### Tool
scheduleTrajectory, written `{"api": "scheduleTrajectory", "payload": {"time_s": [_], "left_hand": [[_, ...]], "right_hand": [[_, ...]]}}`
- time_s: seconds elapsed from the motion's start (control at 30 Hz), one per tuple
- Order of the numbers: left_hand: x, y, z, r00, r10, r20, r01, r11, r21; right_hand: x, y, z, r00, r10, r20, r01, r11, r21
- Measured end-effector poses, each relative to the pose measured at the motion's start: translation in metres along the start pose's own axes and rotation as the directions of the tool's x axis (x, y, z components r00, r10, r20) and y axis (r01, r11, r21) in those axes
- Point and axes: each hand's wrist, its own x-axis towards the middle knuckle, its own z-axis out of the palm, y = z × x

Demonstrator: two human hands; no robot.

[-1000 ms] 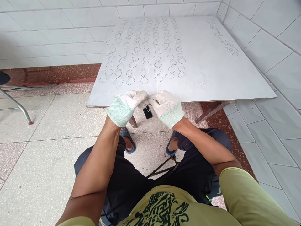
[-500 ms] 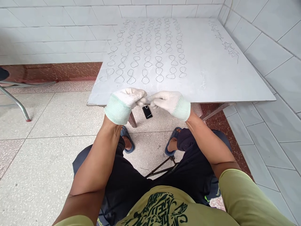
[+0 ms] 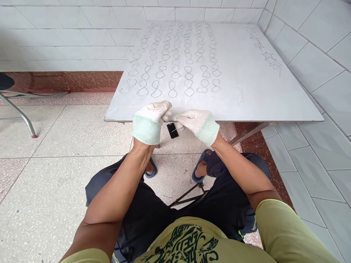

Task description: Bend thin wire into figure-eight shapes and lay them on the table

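Both of my hands wear white gloves with pale green cuffs and meet over the front edge of the white table. A thin, bent wire runs between them, curving up from the fingers, with a straight end pointing down. My left hand pinches it from the left, fingers closed. From the right, my right hand grips it between thumb and fingertips. Beyond the hands lie rows of figure-eight wire shapes on the table. The wire's exact form inside the fingers is hidden.
Star-like bent wires lie along the table's right side. A black phone shows below the table edge. Tiled walls bound the back and right. A metal-legged chair stands at far left.
My left hand has turned slightly more upright and shifted a little right. The wire's straight end has tilted. The whole view has shifted slightly. Both hands keep hold of the wire.
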Motion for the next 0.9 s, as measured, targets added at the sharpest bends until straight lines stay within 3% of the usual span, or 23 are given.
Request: {"api": "scheduleTrajectory", "payload": {"time_s": [0.13,0.3,0.4,0.5,0.6,0.7,0.8,0.9], "left_hand": [[0.006,-0.003,0.001,0.997,-0.002,0.081,0.008,0.997,-0.071],[0.005,0.003,-0.013,0.997,-0.048,0.054,0.041,0.99,0.135],[0.002,0.009,-0.026,0.986,-0.051,0.16,0.014,0.974,0.226],[-0.001,0.011,-0.033,0.966,-0.127,0.226,0.065,0.963,0.261],[-0.003,0.012,-0.034,0.96,-0.17,0.221,0.115,0.964,0.242],[-0.003,0.014,-0.034,0.964,-0.13,0.233,0.082,0.975,0.204],[0.001,0.019,-0.033,0.943,-0.116,0.312,0.061,0.982,0.179],[0.005,0.022,-0.033,0.909,-0.13,0.397,0.064,0.982,0.175]], "right_hand": [[-0.003,-0.006,-0.001,0.999,0.024,-0.034,-0.021,0.994,0.104],[-0.003,-0.01,-0.006,0.995,0.057,-0.078,-0.047,0.991,0.123],[-0.006,-0.012,-0.007,0.993,0.037,-0.11,-0.025,0.994,0.108],[-0.006,-0.01,-0.005,0.992,0.03,-0.124,-0.018,0.995,0.097],[-0.001,0.0,-0.007,0.998,0.002,-0.063,0.008,0.987,0.161],[0.007,0.01,-0.019,0.993,-0.091,0.069,0.065,0.948,0.312],[0.01,0.014,-0.035,0.977,-0.12,0.178,0.043,0.922,0.386],[0.009,0.014,-0.04,0.958,-0.105,0.268,0.01,0.943,0.333]]}}
